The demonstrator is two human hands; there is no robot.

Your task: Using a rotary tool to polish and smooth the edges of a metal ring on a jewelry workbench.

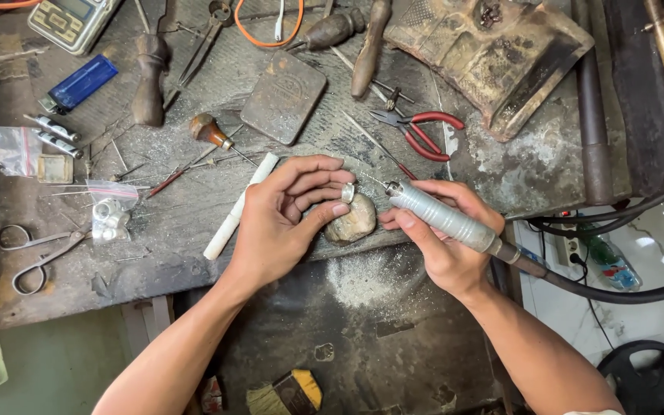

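Head view: on the cluttered worktop (194,253), red pliers (420,132) lie far of the hands, scissors (40,257) at the left. The left hand (286,219) pinches a small silver ring (348,192) against a rounded peg (353,221). The right hand (439,242) grips a grey rotary handpiece (443,219), its tip just right of the ring.
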